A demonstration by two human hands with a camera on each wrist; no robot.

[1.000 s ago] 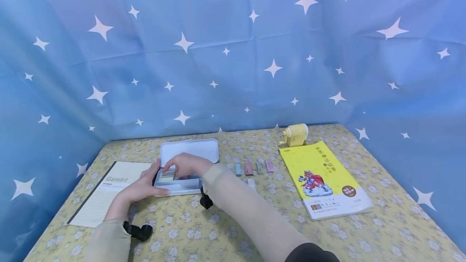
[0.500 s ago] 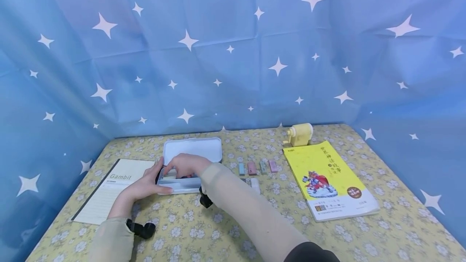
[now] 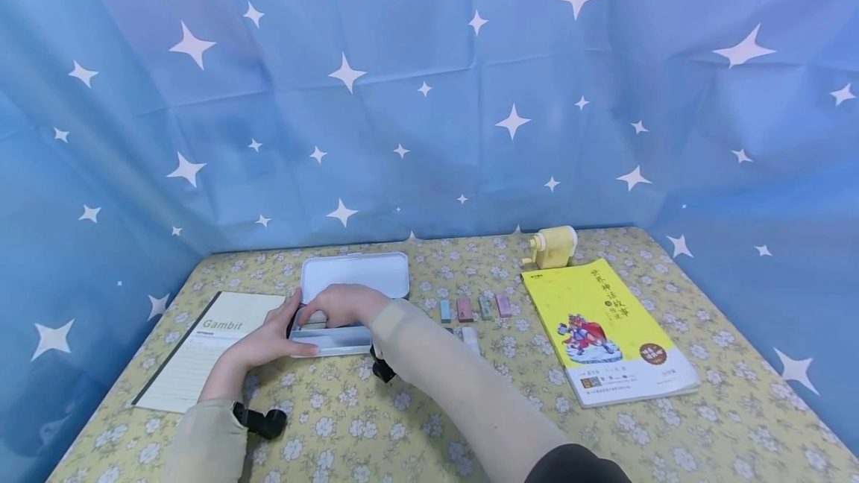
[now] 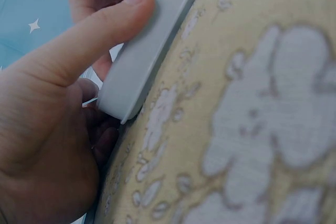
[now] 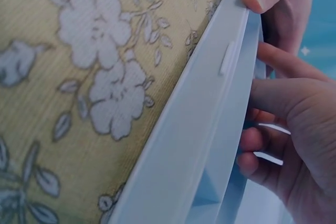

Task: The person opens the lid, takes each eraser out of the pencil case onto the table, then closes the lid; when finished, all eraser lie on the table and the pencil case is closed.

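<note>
left hand (image 3: 265, 340) gripping pencil tin (image 3: 332, 339) front corner | right hand (image 3: 342, 302) fingers curling inside tin, contents hidden | tin likely light, rigid, slippery; holding by rim

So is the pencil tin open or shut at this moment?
Open: the pencil tin's lid stands raised behind the tray, right hand reaching inside, left hand gripping its near-left corner.
</note>
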